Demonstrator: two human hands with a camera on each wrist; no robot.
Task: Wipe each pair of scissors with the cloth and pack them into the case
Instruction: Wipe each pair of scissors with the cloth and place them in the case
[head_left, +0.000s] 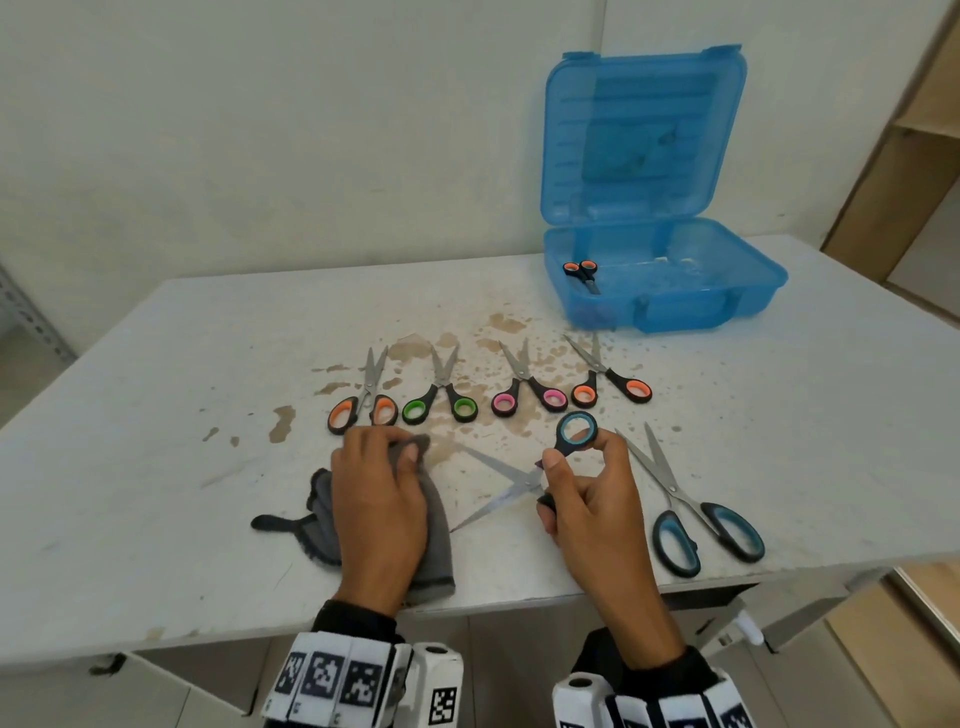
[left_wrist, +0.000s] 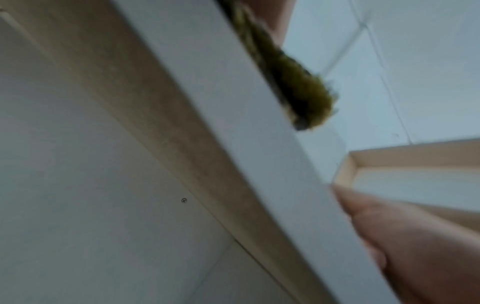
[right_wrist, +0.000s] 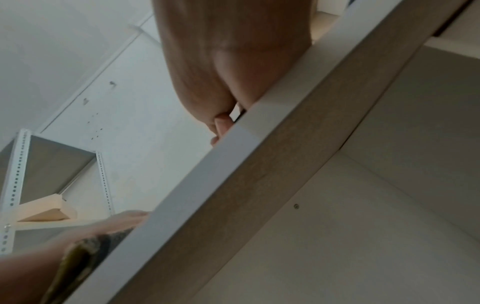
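In the head view my right hand (head_left: 587, 483) grips the handles of a large blue-handled pair of scissors (head_left: 511, 483), its blades spread open and pointing left over the table. My left hand (head_left: 382, 483) holds the grey cloth (head_left: 434, 551) bunched in its fingers, just left of the blade tips. A second blue-handled pair (head_left: 685, 504) lies to the right. A row of small scissors lies beyond: orange (head_left: 363, 402), green (head_left: 439, 397), pink (head_left: 527, 392), orange (head_left: 608, 379). The open blue case (head_left: 748, 296) holds one small orange pair (head_left: 584, 274).
The white table (head_left: 156, 415) is stained brown in the middle. Its front edge (left_wrist: 233, 144) runs close under both wrists. A wooden shelf unit (head_left: 914, 156) stands at the right, and a metal rack (right_wrist: 15, 185) at the left.
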